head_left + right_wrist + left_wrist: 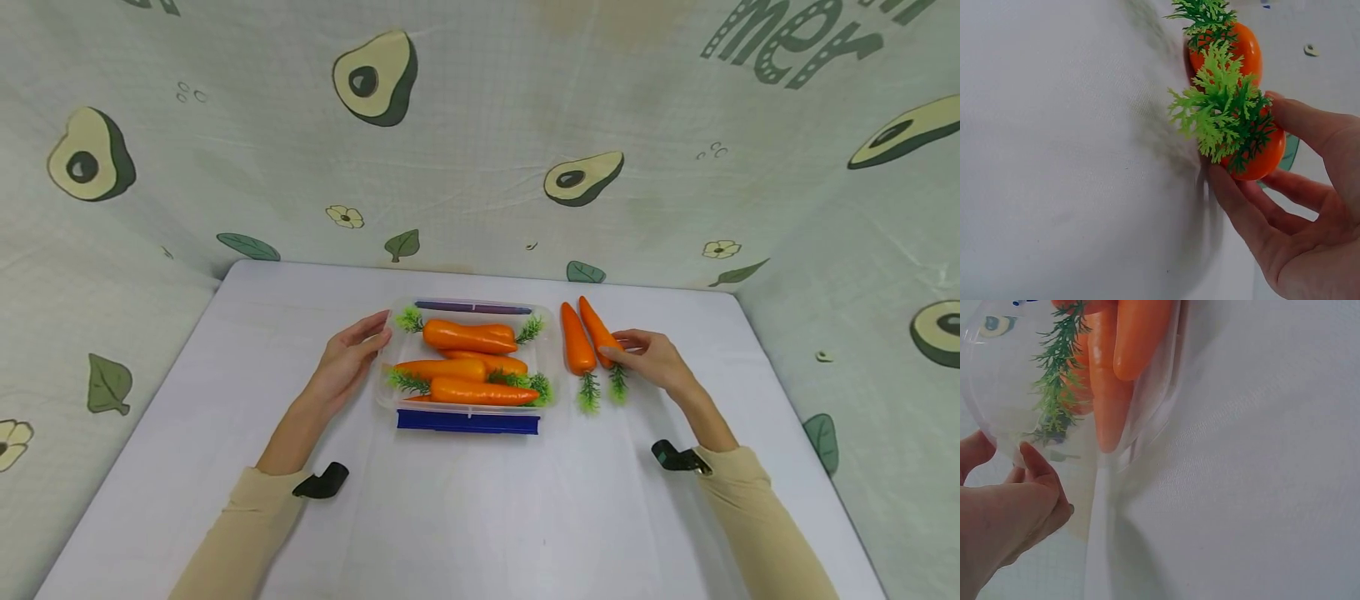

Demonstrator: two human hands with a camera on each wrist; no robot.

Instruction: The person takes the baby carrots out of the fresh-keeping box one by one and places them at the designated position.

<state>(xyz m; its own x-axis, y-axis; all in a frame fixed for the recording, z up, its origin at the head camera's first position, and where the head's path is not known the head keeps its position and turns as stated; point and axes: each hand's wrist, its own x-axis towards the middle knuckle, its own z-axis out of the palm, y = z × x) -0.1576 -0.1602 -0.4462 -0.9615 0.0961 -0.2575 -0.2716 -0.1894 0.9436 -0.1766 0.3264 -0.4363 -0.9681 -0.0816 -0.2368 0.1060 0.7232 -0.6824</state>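
Observation:
A clear plastic container [553, 367] stands on the table, with several orange carrots [480, 390] with green tops lying crosswise in it. At its left side, my left hand [341, 362] touches the rim with thumb and fingertips, the fingers fairly straight. To the right of the container, two more carrots lie side by side, tops toward me. My right hand [651, 358] holds the right-hand carrot [596, 327] near its leafy end, thumb on one side and fingers on the other. The other carrot [577, 340] lies just left of it, untouched.
Blue locking flaps hang open on the container, the near flap [468, 422] along its front side. A white cloth covers the table [480, 517]. Behind and beside it hangs a pale curtain [480, 125] printed with avocados and leaves.

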